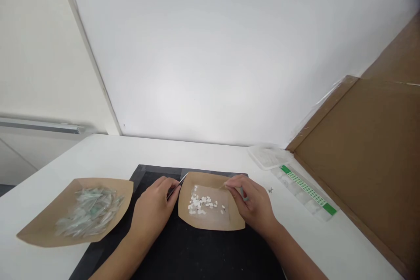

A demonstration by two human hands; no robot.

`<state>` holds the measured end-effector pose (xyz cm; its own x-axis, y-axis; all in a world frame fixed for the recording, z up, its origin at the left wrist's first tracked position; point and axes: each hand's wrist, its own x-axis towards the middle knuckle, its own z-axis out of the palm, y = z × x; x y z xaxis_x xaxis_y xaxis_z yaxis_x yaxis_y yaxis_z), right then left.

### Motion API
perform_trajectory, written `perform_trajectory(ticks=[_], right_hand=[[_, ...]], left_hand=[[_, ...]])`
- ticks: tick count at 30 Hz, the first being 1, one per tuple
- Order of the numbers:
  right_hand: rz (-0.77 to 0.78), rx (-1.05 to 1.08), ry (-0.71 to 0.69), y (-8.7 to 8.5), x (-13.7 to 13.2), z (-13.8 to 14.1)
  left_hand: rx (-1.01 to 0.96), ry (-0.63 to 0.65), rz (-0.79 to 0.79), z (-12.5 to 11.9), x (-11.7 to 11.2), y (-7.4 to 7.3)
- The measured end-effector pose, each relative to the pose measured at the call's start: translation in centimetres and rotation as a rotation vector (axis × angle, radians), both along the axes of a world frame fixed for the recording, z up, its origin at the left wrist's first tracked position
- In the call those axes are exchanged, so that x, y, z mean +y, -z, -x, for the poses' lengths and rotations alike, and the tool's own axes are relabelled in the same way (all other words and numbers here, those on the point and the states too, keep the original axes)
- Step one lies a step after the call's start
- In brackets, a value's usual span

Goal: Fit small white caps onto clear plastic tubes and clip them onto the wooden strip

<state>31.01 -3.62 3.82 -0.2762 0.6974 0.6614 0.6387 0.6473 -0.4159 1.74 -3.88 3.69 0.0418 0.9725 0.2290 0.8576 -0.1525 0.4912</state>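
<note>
A brown paper tray [216, 226] lies on the black mat between my hands, with many small white pieces [198, 203] scattered inside, mostly on its left half. My left hand [159, 201] is closed at the tray's left edge around a thin pointed metal tool that looks like tweezers [181, 180]. At the tray's right rim, my right hand [251, 199] pinches a small, thin, pale thing [223, 185] too fine to name. A pale grey-green curved piece [243, 194] shows among the right fingers; its kind is unclear.
To the left, another paper tray [36, 232] holds a heap of clear and greenish plastic pieces [93, 210]. A clear compartment box with a green label strip [308, 190], a clear lid [265, 157] and small metal bits [271, 190] lie right. Cardboard [367, 148] borders the table.
</note>
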Motion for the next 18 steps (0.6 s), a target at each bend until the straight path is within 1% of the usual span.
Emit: perform_trajectory(ticks=[3,7,13,18], right_hand=[[-0.001,-0.01,-0.032,0.2,0.1,-0.1],[-0.011,-0.026,-0.039,0.2,0.3,-0.3],[-0.022,-0.045,0.029,0.0,0.4,-0.4],[-0.014,0.027,0.1,0.6,1.1,-1.4]], left_hand=[[-0.003,0.003,-0.001,-0.1,-0.1,0.1],[-0.002,0.009,-0.007,-0.1,-0.1,0.0],[0.011,0.004,-0.004,-0.1,0.0,-0.1],[0.044,-0.018,0.011,0.0,0.0,0.3]])
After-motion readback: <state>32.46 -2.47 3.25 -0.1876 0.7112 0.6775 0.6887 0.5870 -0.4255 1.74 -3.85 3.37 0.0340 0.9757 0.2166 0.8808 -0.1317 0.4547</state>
